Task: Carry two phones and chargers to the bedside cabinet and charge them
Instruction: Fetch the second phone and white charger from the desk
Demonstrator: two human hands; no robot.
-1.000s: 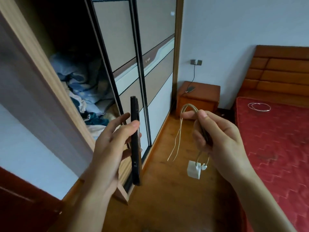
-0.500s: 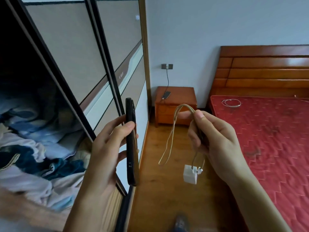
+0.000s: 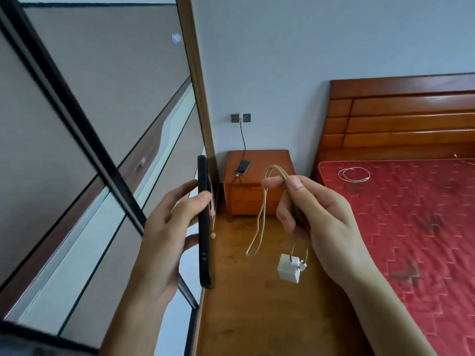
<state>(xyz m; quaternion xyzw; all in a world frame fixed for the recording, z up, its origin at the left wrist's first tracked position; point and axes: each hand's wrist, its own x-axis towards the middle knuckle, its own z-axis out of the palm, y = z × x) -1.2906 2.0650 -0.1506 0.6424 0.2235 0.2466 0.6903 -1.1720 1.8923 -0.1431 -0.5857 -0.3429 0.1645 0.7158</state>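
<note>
**Phone in your left hand, charger in your right, cabinet ahead**

Your left hand [image 3: 167, 227] is closed around a black phone [image 3: 204, 222], held upright and edge-on to you, thumb across the near edge and fingers behind it. A thin strap with small pink beads [image 3: 212, 224] hangs down beside the phone.

Your right hand [image 3: 321, 222] is pinched shut on a folded beige cable [image 3: 259, 222]. The thumb presses the bundle against the forefinger; 1 loop arches above the thumb and 2 strands hang down to the left. Below the hand a white plug block [image 3: 289, 268] dangles from the cable, with a small white connector [image 3: 302, 265] just beside it. Both hang free above the wooden floor [image 3: 257, 317].

To your left runs a sliding wardrobe door [image 3: 90, 124] with dark frames. To your right lies a bed with a red mattress [image 3: 411, 240], and a coil of white cable [image 3: 354, 174] rests near its head end.

Further on, between the wardrobe and the bed, stands the wooden bedside cabinet [image 3: 257, 199]. A 2nd phone [image 3: 243, 167] lies on its top, with a black cable [image 3: 243, 140] running from it up to the wall socket [image 3: 240, 118]. Behind the mattress rises the wooden headboard [image 3: 406, 119].
</note>
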